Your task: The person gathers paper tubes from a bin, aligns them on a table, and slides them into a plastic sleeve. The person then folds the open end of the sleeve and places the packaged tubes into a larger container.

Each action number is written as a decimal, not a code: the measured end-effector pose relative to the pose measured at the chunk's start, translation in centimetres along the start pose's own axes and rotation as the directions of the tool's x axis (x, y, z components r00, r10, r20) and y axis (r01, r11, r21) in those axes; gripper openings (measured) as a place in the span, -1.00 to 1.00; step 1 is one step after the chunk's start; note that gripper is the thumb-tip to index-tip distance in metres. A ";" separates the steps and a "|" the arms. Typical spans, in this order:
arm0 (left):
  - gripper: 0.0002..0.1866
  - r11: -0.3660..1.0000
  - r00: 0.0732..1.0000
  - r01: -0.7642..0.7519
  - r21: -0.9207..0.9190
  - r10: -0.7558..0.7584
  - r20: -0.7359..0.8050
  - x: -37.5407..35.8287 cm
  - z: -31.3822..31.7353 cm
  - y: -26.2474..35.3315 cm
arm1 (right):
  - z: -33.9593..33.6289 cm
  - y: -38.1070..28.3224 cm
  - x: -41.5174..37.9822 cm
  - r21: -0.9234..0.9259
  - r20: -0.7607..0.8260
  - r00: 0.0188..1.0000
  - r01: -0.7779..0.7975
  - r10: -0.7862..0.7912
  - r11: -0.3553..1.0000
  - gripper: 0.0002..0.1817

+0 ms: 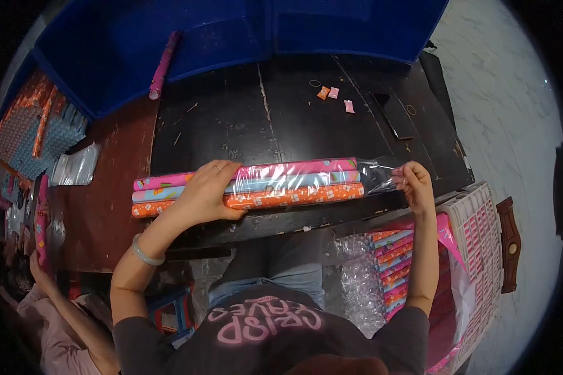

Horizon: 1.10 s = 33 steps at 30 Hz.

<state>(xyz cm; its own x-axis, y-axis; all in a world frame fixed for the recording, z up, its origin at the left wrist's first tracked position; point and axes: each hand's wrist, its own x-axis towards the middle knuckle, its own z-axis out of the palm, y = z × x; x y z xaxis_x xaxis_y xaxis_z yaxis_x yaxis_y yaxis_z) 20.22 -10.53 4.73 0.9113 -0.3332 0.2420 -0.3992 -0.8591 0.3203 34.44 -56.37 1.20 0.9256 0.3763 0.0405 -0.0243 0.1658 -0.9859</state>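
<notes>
Three rolls of wrapping paper, pink, light blue and orange (331, 191), lie side by side across the black table's front part. A clear plastic sleeve (376, 177) covers their right portion and extends past their right ends. My left hand (207, 192) grips over the rolls left of their middle, fingers on the far side and thumb at the near edge. With its fingertips pinched together, my right hand (414, 181) holds the sleeve's loose right end. The left ends of the rolls stick out uncovered.
Small wrapped sweets (334, 93) and a dark phone-like object (390, 116) lie farther back. A pink roll (164, 67) leans by the blue partition (219, 37). Wrapped rolls (394, 269) fill a white crate (472, 250) at right. Another person's hand (40, 273) holds a roll at left.
</notes>
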 end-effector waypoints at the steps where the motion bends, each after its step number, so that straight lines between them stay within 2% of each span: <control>1: -0.13 1.000 1.000 0.003 0.000 -0.003 -0.001 0.1 0.0 0.0 | -0.1 -0.1 0.0 0.073 -0.017 0.999 -0.050 0.052 0.996 -0.85; 4: -0.04 0.998 0.996 0.058 0.006 -0.058 0.068 0.1 -0.3 0.0 | -1.2 0.7 0.3 0.150 0.033 0.999 -0.046 0.042 0.988 -0.78; 5: 0.03 0.999 0.997 0.044 0.026 -0.045 0.059 0.0 -0.5 0.0 | -2.0 0.3 0.4 0.266 0.142 0.988 -0.102 0.066 0.958 -0.67; 6: 0.10 0.999 0.998 0.028 0.046 -0.031 0.049 -0.1 -0.7 0.0 | -1.1 -0.7 0.3 0.269 0.146 0.987 -0.106 0.068 0.957 -0.67; 8: 0.15 0.994 1.000 -0.019 0.109 0.018 0.013 0.1 -1.2 -0.3 | 1.0 -2.4 0.3 0.254 0.242 0.956 -0.225 0.164 0.941 -0.55; 9: 0.21 0.983 0.997 -0.068 0.169 0.072 -0.021 0.1 -1.3 -0.4 | 1.2 -2.4 0.7 0.259 0.361 0.921 -0.251 0.148 0.933 -0.54; 10: 0.21 0.984 0.998 -0.061 0.168 0.066 -0.020 0.1 -1.1 -0.2 | 1.7 -2.4 0.9 0.258 0.366 0.918 -0.257 0.152 0.932 -0.54; 11: 0.21 0.983 0.996 -0.084 0.164 0.086 -0.005 0.1 -0.8 0.0 | 2.5 -2.3 1.2 0.022 0.370 0.917 -0.171 0.151 0.985 -0.59; 12: 0.20 0.981 0.994 -0.106 0.163 0.106 0.010 0.2 -0.5 0.2 | 3.6 -2.2 1.5 -0.214 0.377 0.914 -0.069 0.148 0.974 -0.62; 13: 0.14 0.975 0.993 -0.120 0.185 0.121 0.004 0.3 0.0 0.2 | 4.5 -1.9 1.7 -0.223 0.302 0.932 -0.136 0.201 0.965 -0.67; 14: 0.14 0.976 0.994 -0.108 0.191 0.110 0.002 0.3 0.3 0.4 | 4.8 -1.5 2.1 -0.222 0.314 0.928 -0.135 0.201 0.966 -0.67; 16: 0.08 0.974 0.996 -0.089 0.209 0.089 0.011 0.3 0.6 0.7 | 5.6 -0.3 2.9 -0.325 0.148 0.941 -0.244 0.304 0.914 -0.72; 17: 0.05 0.969 0.994 -0.103 0.226 0.107 -0.005 0.3 0.6 0.7 | 6.2 0.0 3.0 -0.389 0.051 0.964 -0.221 0.260 0.895 -0.78; 19: 0.05 0.966 0.995 -0.096 0.238 0.100 -0.006 0.3 0.9 0.5 | 7.0 0.0 3.3 -0.329 0.028 0.979 -0.182 0.202 0.927 -0.79; 20: 0.05 0.964 0.994 -0.103 0.247 0.108 -0.008 0.3 1.0 0.4 | 6.8 0.5 3.4 -0.385 -0.007 0.979 -0.189 0.202 0.903 -0.78; 21: 0.04 0.965 0.995 -0.096 0.243 0.097 0.005 0.3 1.0 0.4 | 6.9 0.4 3.5 -0.354 -0.024 0.972 -0.226 0.233 0.908 -0.79; 23: 0.03 0.974 0.997 -0.074 0.215 0.070 0.026 0.5 1.1 0.3 | 6.9 0.5 3.8 -0.301 -0.021 0.956 -0.287 0.294 0.910 -0.81; 24: 0.02 0.972 0.998 -0.065 0.226 0.062 0.021 0.4 1.3 0.3 | 6.8 1.4 4.4 -0.392 -0.044 0.961 -0.268 0.273 0.880 -0.79; 25: 0.02 0.976 0.998 -0.066 0.206 0.065 0.012 0.3 1.3 0.3 | 7.8 -0.1 4.4 -0.419 -0.056 0.932 -0.346 0.357 0.839 -0.81; 26: 0.03 0.980 0.997 -0.073 0.184 0.074 -0.001 0.3 1.4 0.2 | 6.2 1.0 4.9 -0.452 -0.013 0.940 -0.310 0.341 0.836 -0.81; 29: 0.01 0.980 0.997 -0.074 0.185 0.077 -0.007 0.2 1.6 -0.1 | 5.1 2.3 5.7 -0.386 -0.042 0.948 -0.306 0.315 0.870 -0.79; 33: 0.01 0.977 0.992 -0.109 0.184 0.118 -0.043 0.3 1.8 -0.1 | 5.6 1.6 6.2 -0.344 0.028 0.907 -0.386 0.420 0.856 -0.72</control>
<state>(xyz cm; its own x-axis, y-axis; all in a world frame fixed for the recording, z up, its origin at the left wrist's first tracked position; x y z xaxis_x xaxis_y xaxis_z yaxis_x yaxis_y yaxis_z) 20.66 -11.25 3.12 0.8523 -0.4155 0.3178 -0.4704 -0.8745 0.1181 38.06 -48.69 0.78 0.8188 0.4363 -0.3731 -0.2482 -0.3170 -0.9154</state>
